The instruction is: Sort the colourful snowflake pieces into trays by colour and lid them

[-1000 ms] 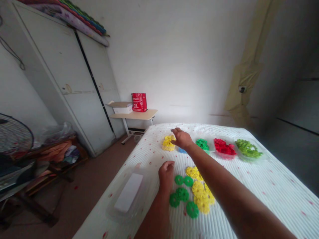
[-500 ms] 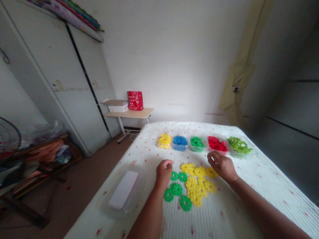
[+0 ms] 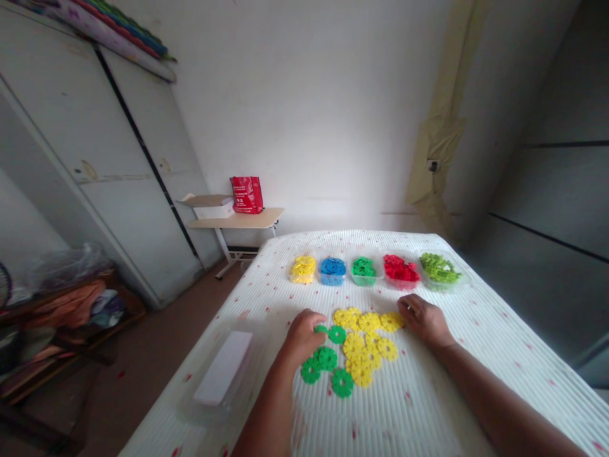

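Observation:
A pile of flat plastic snowflake discs lies on the white bedspread (image 3: 428, 406): yellow discs (image 3: 364, 336) in the middle, green discs (image 3: 326, 368) to their left. My left hand (image 3: 302, 333) rests curled at the pile's left edge, its fingers over a green disc (image 3: 321, 329). My right hand (image 3: 423, 319) sits at the right edge, fingers curled against a yellow disc (image 3: 391, 321). Whether either hand grips a disc I cannot make out. Behind the pile stands a row of clear tubs: yellow (image 3: 303, 269), blue (image 3: 332, 270), green (image 3: 363, 269), red (image 3: 400, 270), light green (image 3: 438, 269).
A clear lidded box (image 3: 221, 374) with a white block inside lies at the bed's left edge. A small wooden table (image 3: 235, 222) with a red bag (image 3: 246, 193) stands by the far wall. A tall wardrobe (image 3: 109, 165) and cluttered shelves (image 3: 61, 311) are at left.
My right hand has drawn back from the yellow tub at the far row to the pile's right edge. My left hand shifted slightly onto a green disc. The camera view tilted.

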Demonstrator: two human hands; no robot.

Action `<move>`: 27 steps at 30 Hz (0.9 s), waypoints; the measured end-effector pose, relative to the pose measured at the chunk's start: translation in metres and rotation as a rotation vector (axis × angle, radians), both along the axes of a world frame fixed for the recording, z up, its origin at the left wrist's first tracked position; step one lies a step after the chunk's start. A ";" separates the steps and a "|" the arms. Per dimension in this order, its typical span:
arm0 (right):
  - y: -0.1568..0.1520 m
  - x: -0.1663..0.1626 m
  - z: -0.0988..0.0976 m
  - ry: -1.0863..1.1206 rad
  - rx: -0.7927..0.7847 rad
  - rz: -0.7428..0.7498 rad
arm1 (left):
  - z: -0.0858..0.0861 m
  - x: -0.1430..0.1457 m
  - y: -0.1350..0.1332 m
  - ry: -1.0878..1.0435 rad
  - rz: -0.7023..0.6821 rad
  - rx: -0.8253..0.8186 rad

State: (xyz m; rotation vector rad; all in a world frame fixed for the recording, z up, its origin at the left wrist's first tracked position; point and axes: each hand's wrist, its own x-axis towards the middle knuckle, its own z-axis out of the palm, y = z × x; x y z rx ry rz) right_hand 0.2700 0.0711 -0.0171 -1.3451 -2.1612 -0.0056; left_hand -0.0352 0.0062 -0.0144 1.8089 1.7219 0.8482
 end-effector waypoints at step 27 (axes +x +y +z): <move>-0.002 -0.002 0.003 -0.039 -0.068 -0.021 | 0.016 0.009 -0.011 0.359 0.017 -0.021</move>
